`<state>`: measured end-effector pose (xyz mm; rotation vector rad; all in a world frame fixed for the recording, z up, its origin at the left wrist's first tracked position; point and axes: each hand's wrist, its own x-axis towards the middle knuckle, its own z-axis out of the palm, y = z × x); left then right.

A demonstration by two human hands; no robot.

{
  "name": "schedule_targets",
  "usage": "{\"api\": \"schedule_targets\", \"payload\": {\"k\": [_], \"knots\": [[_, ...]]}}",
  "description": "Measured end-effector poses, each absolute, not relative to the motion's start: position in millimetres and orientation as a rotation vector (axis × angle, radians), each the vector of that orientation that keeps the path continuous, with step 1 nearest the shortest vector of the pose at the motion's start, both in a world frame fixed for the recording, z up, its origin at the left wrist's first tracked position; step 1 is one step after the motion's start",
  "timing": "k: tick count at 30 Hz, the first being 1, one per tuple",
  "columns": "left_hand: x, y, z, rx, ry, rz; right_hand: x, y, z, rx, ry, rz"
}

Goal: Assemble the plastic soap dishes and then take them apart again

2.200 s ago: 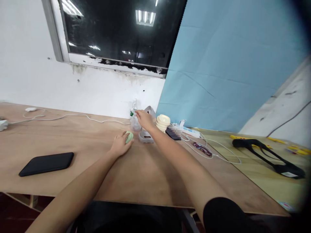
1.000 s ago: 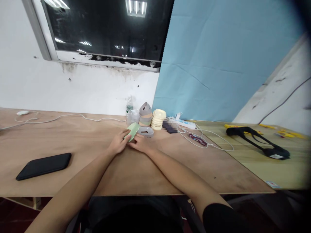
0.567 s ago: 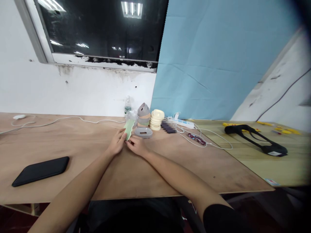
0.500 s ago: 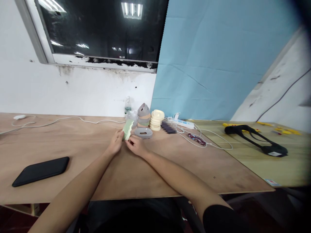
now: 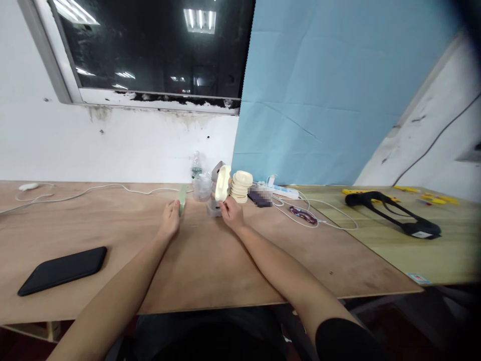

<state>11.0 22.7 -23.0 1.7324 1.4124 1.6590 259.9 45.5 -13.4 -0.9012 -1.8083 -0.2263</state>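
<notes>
Upright in my left hand [image 5: 171,218] is a pale green soap-dish piece [image 5: 182,196], its thin side towards me, the fingers closed on its lower end. My right hand [image 5: 232,213] pinches a cream soap-dish piece [image 5: 223,183] by its bottom edge and holds it tilted up. Behind that piece, partly hidden, are a grey dish with a slot [image 5: 213,210] on the table and a stack of grey and coloured pieces [image 5: 217,170]. A stack of cream dishes [image 5: 240,188] stands just right of it.
A clear plastic container or wrap [image 5: 202,188] and a bottle [image 5: 196,168] stand near the wall. To the right lie a dark blurred item [image 5: 261,197], a power strip [image 5: 285,192], cables and a black strap frame [image 5: 394,215]. A black case [image 5: 63,269] lies at left.
My hands were together on the green piece; now they are apart. The left has drawn it slightly left and turned it, while the right has let go and taken up a cream piece.
</notes>
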Motion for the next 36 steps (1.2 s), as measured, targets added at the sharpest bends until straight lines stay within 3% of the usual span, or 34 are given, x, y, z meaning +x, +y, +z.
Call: {"api": "schedule_targets", "payload": {"k": [10,16,25,36], "knots": [[21,4,-16,2.137,1.420,1.385,325,85,-15,-1.164,-1.381,-0.190],[21,2,-15,2.223,1.416,1.265,326,94,-12,-1.137,-1.153,0.154],[21,5,-18,2.262,1.425,1.222,332,119,5,-0.926,-0.843,0.945],[19,5,-18,2.257,1.443,1.202,335,145,25,-1.179,-0.909,1.043]]}}
